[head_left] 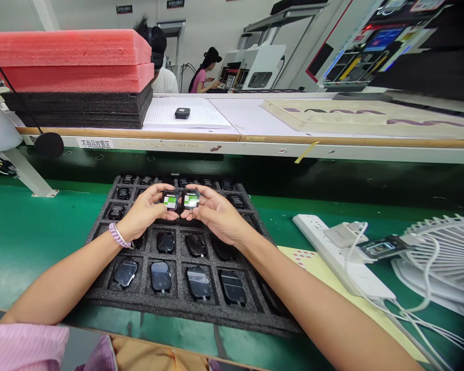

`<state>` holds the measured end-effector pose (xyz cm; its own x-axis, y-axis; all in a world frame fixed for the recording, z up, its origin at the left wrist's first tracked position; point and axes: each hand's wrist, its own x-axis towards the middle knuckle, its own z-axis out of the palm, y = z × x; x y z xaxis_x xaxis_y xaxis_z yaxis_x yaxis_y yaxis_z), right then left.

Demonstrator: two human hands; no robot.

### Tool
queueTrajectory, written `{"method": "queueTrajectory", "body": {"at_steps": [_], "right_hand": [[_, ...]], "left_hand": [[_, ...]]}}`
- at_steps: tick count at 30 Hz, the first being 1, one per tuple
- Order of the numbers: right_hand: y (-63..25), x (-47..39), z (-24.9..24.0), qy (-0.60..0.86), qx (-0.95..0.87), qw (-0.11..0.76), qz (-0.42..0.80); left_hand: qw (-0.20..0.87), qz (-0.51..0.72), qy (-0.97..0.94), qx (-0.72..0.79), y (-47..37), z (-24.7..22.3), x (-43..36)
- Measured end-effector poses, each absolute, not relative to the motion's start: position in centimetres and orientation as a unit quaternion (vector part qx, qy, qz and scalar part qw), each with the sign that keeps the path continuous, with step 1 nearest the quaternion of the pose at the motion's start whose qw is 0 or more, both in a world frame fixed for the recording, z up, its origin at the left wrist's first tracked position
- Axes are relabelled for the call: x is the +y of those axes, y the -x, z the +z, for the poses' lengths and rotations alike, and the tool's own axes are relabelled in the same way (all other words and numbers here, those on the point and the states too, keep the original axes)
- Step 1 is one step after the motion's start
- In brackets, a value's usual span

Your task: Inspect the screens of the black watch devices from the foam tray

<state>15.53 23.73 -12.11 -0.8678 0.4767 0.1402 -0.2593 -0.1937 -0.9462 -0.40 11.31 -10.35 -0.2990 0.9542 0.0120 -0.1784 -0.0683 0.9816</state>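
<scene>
Above a black foam tray (139,305), my left hand (149,208) grips a small square smartwatch body (170,200) by its edges, its screen lit green and white. Close beside it, my right hand (216,214) pinches a second smartwatch body (191,199) with a similar lit screen. The two units are side by side, nearly touching. In the tray's square pockets lie several dark-screened watch bodies, such as one in the front row (161,276). Those in the back rows show pale printing. My hands and forearms hide some of the pockets.
A shelf edge (255,147) crosses behind the tray, holding red foam sheets (69,49), black foam sheets (77,109), a single black unit (182,113) and a cream tray (332,123). Right: a power strip (320,247), cables and a white fan (448,252). Left: a lamp (0,129). People sit beyond.
</scene>
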Motion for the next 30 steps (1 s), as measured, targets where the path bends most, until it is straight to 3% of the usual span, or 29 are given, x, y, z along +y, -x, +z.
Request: {"method": "queueTrajectory", "body": {"at_steps": [30], "right_hand": [[-15.42,23.93,-12.32,0.090,-0.577,0.239,0.776]], "left_hand": [[0.452,0.620,-0.385,0.512,0.45,-10.42,11.28]]}}
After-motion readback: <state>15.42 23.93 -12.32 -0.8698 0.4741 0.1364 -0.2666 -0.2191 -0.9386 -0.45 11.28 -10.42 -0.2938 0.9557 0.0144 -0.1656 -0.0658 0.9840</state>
